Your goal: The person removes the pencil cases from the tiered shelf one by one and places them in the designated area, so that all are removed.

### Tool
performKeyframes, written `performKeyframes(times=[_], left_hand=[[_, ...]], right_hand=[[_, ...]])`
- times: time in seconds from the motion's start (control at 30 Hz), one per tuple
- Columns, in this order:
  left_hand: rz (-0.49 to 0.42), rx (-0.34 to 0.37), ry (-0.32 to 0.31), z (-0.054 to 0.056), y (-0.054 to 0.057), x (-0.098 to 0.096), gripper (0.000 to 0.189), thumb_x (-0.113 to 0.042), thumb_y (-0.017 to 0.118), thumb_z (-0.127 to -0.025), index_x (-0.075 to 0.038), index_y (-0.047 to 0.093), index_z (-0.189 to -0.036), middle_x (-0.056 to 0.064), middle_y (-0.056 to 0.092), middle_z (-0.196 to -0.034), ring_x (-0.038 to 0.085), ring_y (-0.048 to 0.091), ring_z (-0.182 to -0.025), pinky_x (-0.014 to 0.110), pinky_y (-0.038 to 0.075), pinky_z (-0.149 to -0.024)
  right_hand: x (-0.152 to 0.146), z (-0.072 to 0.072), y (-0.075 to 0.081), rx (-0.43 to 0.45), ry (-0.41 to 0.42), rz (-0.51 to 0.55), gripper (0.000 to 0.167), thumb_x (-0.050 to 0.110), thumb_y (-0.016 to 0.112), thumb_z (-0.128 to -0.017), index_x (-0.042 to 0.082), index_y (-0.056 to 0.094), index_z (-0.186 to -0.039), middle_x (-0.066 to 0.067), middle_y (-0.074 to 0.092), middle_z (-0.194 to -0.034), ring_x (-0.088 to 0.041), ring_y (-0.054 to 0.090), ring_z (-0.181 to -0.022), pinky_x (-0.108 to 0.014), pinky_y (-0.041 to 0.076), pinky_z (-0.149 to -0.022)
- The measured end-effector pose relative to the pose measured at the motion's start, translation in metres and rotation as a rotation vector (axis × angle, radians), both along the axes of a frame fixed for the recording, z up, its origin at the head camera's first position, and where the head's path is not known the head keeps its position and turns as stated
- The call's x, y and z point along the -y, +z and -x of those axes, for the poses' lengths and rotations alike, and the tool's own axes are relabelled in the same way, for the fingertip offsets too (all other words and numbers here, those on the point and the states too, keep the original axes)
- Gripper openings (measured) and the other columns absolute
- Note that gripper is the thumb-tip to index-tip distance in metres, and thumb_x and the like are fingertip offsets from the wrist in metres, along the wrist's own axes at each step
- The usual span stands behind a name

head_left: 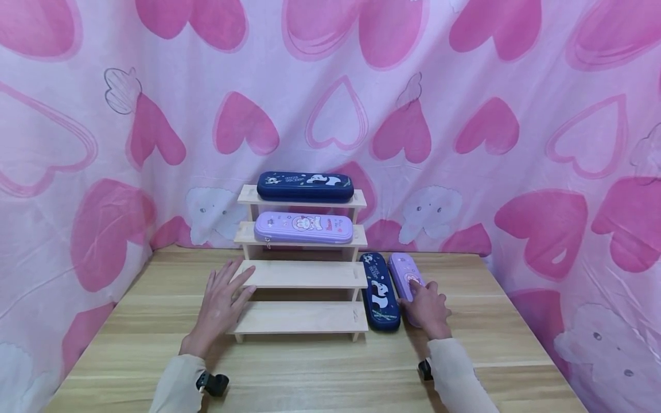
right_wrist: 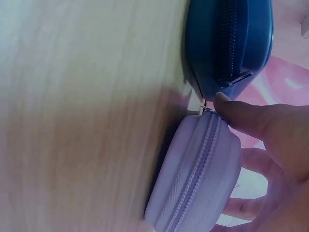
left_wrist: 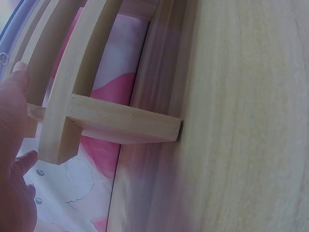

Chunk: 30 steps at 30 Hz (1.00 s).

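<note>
My left hand [head_left: 221, 304] is spread, fingers fairly straight, at the left end of the stepped wooden rack [head_left: 304, 274]; its fingertips overlap the lower boards. In the left wrist view, a fingertip lies right at a board [left_wrist: 82, 63]. My right hand [head_left: 427, 307] straddles a purple pencil case [head_left: 405, 264] lying lengthwise on the table, thumb at its left side and fingers over its top and right. The right wrist view shows the thumb by the zipper end. Close on its left lies a navy panda pencil case [head_left: 379, 292], flat beside the rack.
Another navy pencil case [head_left: 304, 187] sits on the rack's top board, and another purple one [head_left: 304, 228] on the board below. The two lower boards are bare. A pink heart-patterned cloth [head_left: 330, 115] hangs behind the wooden table [head_left: 320, 378].
</note>
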State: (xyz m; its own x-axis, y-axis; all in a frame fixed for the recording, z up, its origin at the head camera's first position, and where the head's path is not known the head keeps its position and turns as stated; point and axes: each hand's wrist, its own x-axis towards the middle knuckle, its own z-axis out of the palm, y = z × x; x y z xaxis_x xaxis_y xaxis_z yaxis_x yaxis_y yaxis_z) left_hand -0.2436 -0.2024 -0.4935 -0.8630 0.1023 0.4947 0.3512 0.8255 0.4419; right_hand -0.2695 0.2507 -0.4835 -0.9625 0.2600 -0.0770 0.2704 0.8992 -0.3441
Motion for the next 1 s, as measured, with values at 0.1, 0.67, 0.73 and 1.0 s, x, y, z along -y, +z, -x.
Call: performKeyframes(times=[0.1, 0.67, 0.73, 1.0], left_hand=[[0.001, -0.009, -0.001, 0.000, 0.000, 0.000, 0.045, -0.030, 0.062, -0.099, -0.016, 0.057, -0.141, 0.019, 0.039, -0.157, 0.045, 0.031, -0.145, 0.071, 0.016, -0.118], [-0.007, 0.003, -0.002, -0.001, 0.001, 0.000, 0.045, -0.029, 0.062, -0.099, -0.016, 0.057, -0.141, 0.019, 0.039, -0.158, 0.044, 0.029, -0.147, 0.068, 0.012, -0.121], [-0.006, 0.004, -0.004, -0.001, 0.001, 0.000, 0.045, -0.030, 0.062, -0.099, -0.016, 0.057, -0.141, 0.019, 0.039, -0.158, 0.044, 0.029, -0.147, 0.068, 0.012, -0.121], [0.002, 0.004, 0.004, 0.000, 0.002, -0.001, 0.045, -0.030, 0.062, -0.099, -0.016, 0.057, -0.141, 0.018, 0.039, -0.158, 0.044, 0.029, -0.146, 0.068, 0.013, -0.120]], right_hand=[[-0.001, -0.001, 0.001, 0.005, 0.007, 0.005, 0.070, 0.042, 0.069, -0.092, 0.014, 0.044, -0.151, -0.034, 0.039, -0.132, -0.055, 0.046, -0.107, -0.077, 0.044, -0.085], [-0.003, -0.004, 0.014, -0.146, 0.067, 0.021, 0.062, 0.038, 0.066, -0.094, 0.011, 0.048, -0.147, -0.034, 0.043, -0.144, -0.059, 0.047, -0.121, -0.079, 0.042, -0.086], [-0.003, -0.002, 0.020, -0.229, 0.098, 0.024, 0.060, 0.036, 0.066, -0.095, 0.010, 0.049, -0.146, -0.032, 0.044, -0.146, -0.058, 0.046, -0.126, -0.079, 0.041, -0.090], [0.008, 0.015, 0.043, -0.487, 0.295, 0.059, 0.057, 0.032, 0.067, -0.096, 0.010, 0.050, -0.146, -0.028, 0.042, -0.152, -0.051, 0.042, -0.138, -0.073, 0.036, -0.106]])
